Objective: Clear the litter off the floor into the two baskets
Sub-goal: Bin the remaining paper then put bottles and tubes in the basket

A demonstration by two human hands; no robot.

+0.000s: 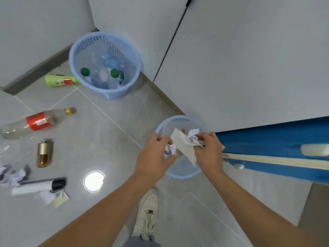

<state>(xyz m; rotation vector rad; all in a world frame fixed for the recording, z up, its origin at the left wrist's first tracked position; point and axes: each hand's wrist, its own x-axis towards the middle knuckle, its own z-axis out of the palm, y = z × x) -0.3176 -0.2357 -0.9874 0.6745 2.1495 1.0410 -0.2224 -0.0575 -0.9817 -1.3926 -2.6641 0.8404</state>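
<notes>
1. Left hand (pixel 153 157) pinched on a crumpled paper ball (pixel 170 151); right hand (pixel 208 148) closed on a second paper wad (pixel 193 138) and a flat tissue sheet (pixel 183 145), long axis slanting toward the shoe.
2. All held directly over the near basket (pixel 181 174).
3. Likely step: dropping paper in; next, simply opening both grips.
4. Left of that basket, well apart: clear bottle (pixel 35 122), neck pointing at the far basket (pixel 105 65), still on the floor (pixel 99 136).

Even, bright overhead light; I see a round lamp glare (pixel 94 181) on the glossy floor (pixel 99 139), motion blur at left, wide-angle bending at edges.
</notes>
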